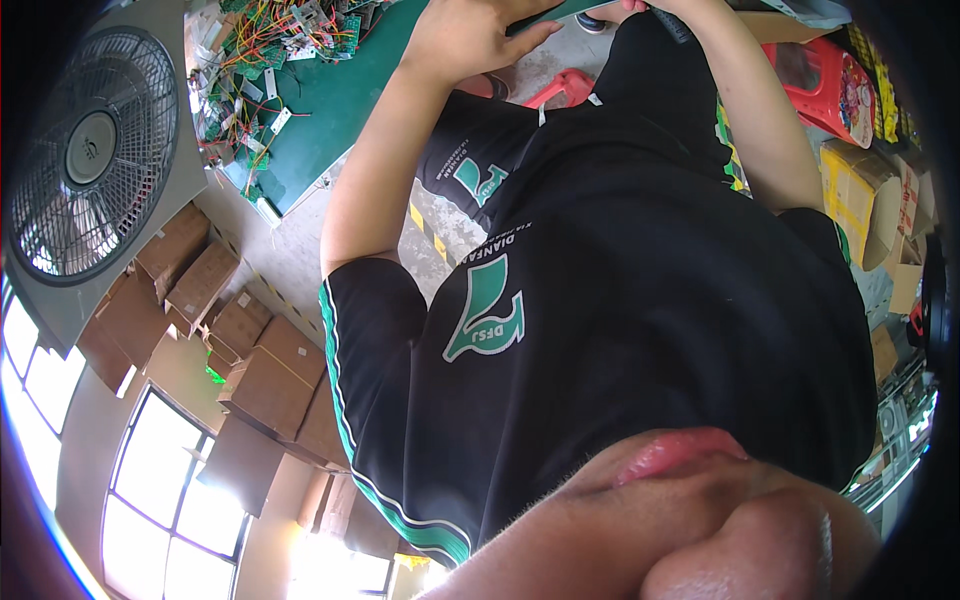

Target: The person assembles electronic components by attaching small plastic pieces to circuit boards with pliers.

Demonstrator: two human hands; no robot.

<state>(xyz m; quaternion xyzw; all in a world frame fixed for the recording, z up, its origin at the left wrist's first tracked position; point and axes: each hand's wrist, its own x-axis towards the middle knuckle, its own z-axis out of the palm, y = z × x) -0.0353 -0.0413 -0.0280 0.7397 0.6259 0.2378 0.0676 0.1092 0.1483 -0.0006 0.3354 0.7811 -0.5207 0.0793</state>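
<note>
My left hand (pixel 462 38) is at the top edge, beside the corner of a green table (pixel 330 130). Its thumb stretches to the right; the other fingers are cut off by the frame. A dark, slim thing (pixel 538 14) shows between the thumb and the rest of the hand; I cannot make out what it is or whether it is held. My right hand (pixel 655 4) is almost wholly beyond the top edge, above my black trouser leg (pixel 655 75). Only a bit of its fingers shows, and whatever it holds is hidden.
Circuit boards with tangled red and yellow wires (pixel 265 50) are heaped on the table's left. A grey fan (pixel 92 150) stands far left, with stacked cardboard boxes (pixel 275 375) below it. On the right are a red plastic stool (pixel 825 95) and an open carton (pixel 858 200).
</note>
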